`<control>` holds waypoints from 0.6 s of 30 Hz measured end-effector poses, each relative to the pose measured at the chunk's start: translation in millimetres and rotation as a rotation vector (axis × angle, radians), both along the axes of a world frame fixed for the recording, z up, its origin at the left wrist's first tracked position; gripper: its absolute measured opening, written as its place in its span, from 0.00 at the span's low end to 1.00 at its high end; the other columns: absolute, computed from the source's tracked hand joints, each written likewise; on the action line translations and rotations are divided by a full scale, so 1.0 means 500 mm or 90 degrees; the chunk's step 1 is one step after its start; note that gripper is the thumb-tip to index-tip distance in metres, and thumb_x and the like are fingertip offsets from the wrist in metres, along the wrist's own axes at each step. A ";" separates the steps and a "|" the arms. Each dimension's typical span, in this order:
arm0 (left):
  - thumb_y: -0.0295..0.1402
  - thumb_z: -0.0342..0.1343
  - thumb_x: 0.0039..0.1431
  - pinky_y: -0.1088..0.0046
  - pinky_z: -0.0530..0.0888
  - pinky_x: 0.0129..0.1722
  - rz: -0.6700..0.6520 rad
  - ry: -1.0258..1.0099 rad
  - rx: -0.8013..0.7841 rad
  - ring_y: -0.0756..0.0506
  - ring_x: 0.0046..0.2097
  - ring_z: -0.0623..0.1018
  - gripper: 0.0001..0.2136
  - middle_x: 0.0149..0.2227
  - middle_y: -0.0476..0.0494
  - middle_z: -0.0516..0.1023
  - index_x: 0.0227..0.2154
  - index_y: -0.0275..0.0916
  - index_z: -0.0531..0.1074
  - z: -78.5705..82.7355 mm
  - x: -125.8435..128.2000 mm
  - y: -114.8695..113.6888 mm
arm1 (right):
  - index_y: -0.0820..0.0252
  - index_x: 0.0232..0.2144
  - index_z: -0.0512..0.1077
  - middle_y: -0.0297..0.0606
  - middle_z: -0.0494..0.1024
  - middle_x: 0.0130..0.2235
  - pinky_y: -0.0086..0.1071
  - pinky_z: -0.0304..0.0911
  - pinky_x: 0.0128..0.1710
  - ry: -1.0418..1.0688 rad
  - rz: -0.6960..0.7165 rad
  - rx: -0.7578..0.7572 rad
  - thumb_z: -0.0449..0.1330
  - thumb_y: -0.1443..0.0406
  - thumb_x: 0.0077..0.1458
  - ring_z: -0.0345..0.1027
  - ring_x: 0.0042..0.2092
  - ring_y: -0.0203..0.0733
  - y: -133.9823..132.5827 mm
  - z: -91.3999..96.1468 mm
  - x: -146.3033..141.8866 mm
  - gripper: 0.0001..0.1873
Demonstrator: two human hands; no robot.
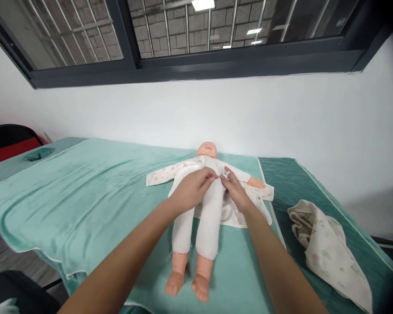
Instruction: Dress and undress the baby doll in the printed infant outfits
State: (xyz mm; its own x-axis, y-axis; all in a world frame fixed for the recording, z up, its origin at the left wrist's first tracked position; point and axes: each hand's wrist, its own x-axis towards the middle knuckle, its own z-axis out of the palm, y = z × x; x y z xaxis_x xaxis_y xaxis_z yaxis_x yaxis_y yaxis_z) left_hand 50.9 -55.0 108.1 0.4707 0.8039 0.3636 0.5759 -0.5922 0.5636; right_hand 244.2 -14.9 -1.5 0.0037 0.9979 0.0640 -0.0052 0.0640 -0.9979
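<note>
A baby doll (209, 207) in white clothing lies on its back, feet towards me. A patterned baby jacket (165, 173) has one sleeve over the doll's arm at the left; its other half spreads beneath the doll's right-hand side, with the second sleeve flat beside the bare doll hand. My left hand (194, 185) is over the doll's belly, its fingertips pinched together. Close by at the doll's side, my right hand (236, 188) is also closed, thumb towards fingers, near the jacket's edge. Whatever sits between the fingertips is too small to make out.
Under the doll is a light green sheet (94, 187) on a massage bed. To the right, a crumpled patterned cloth (330, 253) lies on a darker green cover (281, 179). A white wall (170, 113) and barred window rise behind. A black-and-red object (13, 139) stands at left.
</note>
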 end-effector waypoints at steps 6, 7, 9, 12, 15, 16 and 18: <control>0.39 0.56 0.59 0.57 0.63 0.61 0.316 -0.147 0.057 0.39 0.61 0.68 0.20 0.58 0.39 0.71 0.53 0.42 0.67 -0.098 -0.098 0.000 | 0.55 0.66 0.54 0.41 0.63 0.65 0.41 0.52 0.65 -0.011 -0.019 0.020 0.58 0.46 0.56 0.60 0.63 0.47 -0.006 0.003 -0.004 0.42; 0.42 0.59 0.56 0.57 0.66 0.58 0.363 -0.181 -0.037 0.37 0.60 0.69 0.24 0.58 0.37 0.70 0.54 0.41 0.66 -0.114 -0.115 0.009 | 0.55 0.66 0.54 0.41 0.64 0.64 0.42 0.52 0.65 -0.016 -0.021 0.019 0.58 0.46 0.56 0.60 0.62 0.48 -0.007 0.004 -0.004 0.42; 0.47 0.61 0.53 0.60 0.70 0.53 0.381 -0.248 -0.228 0.36 0.55 0.73 0.28 0.55 0.35 0.73 0.54 0.39 0.68 -0.135 -0.139 0.020 | 0.55 0.67 0.54 0.41 0.65 0.64 0.43 0.52 0.65 -0.023 -0.025 0.012 0.58 0.46 0.56 0.61 0.62 0.49 -0.008 0.006 -0.005 0.42; 0.50 0.59 0.53 0.64 0.73 0.45 0.297 -0.346 -0.360 0.39 0.47 0.77 0.25 0.48 0.39 0.78 0.48 0.38 0.72 -0.139 -0.147 0.019 | 0.55 0.67 0.54 0.41 0.66 0.63 0.43 0.52 0.65 -0.025 -0.029 0.003 0.58 0.46 0.56 0.62 0.61 0.49 -0.009 0.009 -0.005 0.42; 0.45 0.60 0.53 0.67 0.73 0.38 0.322 -0.368 -0.311 0.42 0.40 0.77 0.17 0.40 0.44 0.79 0.41 0.39 0.72 -0.123 -0.132 0.006 | 0.54 0.66 0.55 0.40 0.67 0.63 0.44 0.53 0.64 -0.027 -0.029 0.005 0.58 0.46 0.56 0.62 0.61 0.49 -0.009 0.009 -0.005 0.41; 0.43 0.59 0.54 0.68 0.72 0.36 0.346 -0.339 -0.268 0.43 0.38 0.77 0.14 0.37 0.46 0.78 0.38 0.39 0.72 -0.116 -0.126 -0.001 | 0.54 0.67 0.54 0.40 0.66 0.63 0.44 0.54 0.64 -0.029 -0.027 0.008 0.58 0.46 0.56 0.62 0.61 0.49 -0.008 0.009 -0.005 0.41; 0.37 0.57 0.56 0.68 0.72 0.38 0.335 -0.243 -0.148 0.45 0.37 0.75 0.07 0.35 0.49 0.77 0.34 0.40 0.69 -0.104 -0.112 -0.019 | 0.55 0.67 0.54 0.41 0.65 0.64 0.43 0.53 0.64 -0.037 -0.024 0.013 0.57 0.47 0.57 0.62 0.61 0.48 -0.007 0.009 -0.004 0.41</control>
State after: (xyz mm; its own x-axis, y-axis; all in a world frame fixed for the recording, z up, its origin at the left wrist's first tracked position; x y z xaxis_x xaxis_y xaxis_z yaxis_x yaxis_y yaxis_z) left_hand -5.0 -64.4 55.9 -0.1310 0.9673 0.2174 0.4898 -0.1275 0.8625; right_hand 242.1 -18.2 2.8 0.0371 0.9956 0.0862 0.0552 0.0841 -0.9949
